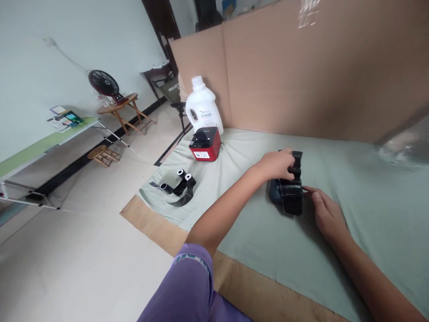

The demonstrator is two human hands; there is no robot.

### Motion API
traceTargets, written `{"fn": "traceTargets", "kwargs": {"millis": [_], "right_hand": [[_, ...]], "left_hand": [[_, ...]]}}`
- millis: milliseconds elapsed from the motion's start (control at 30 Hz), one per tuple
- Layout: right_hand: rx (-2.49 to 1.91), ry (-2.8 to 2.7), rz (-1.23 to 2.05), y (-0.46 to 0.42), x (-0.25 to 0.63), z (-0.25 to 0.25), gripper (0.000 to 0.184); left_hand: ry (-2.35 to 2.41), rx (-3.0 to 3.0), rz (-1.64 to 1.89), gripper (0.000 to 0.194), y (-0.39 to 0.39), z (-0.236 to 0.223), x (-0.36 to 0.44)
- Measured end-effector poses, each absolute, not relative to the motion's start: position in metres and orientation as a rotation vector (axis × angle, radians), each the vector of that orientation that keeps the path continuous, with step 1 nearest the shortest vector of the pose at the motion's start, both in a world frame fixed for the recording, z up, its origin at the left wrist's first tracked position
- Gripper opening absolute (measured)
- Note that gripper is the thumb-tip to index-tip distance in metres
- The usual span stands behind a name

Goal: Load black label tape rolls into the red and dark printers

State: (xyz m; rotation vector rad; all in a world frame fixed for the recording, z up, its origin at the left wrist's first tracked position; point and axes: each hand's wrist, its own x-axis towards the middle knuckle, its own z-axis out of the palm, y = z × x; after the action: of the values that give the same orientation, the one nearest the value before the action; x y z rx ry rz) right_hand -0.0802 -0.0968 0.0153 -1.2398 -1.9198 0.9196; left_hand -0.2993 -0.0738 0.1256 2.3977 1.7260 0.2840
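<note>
A black device (pixel 292 197) with a dark rounded base and glossy curved black parts rests on the green cloth. My left hand (pixel 277 164) reaches across from the left, its fingers bent over the upper part of the device and gripping it. From the right, my right hand (pixel 326 212) holds the near right edge, index finger extended against it and thumb close by. The other right fingers are mostly hidden. Which kind of device it is cannot be made out, since my left hand covers part of it.
Left on the green cloth (pixel 248 232) lie several black ribbon rolls (pixel 181 185) with a loose strip. Behind them stand a red and black box-shaped device (pixel 206 145) and a white jug (pixel 203 105). A cardboard panel (pixel 261 76) rises behind; clear plastic (pixel 407 143) lies at far right.
</note>
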Motion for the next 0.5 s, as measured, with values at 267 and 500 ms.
{"fn": "traceTargets", "kwargs": {"millis": [267, 500], "right_hand": [[-1.217, -1.859, 0.996, -0.090, -0.070, -0.003, 0.049], [-1.216, -1.829, 1.027, -0.084, -0.069, -0.010, 0.045]], "left_hand": [[2.165, 1.861, 0.524, 0.023, -0.190, 0.153, -0.385], [2.547, 1.464, -0.147, 0.025, -0.244, 0.128, -0.425]]}}
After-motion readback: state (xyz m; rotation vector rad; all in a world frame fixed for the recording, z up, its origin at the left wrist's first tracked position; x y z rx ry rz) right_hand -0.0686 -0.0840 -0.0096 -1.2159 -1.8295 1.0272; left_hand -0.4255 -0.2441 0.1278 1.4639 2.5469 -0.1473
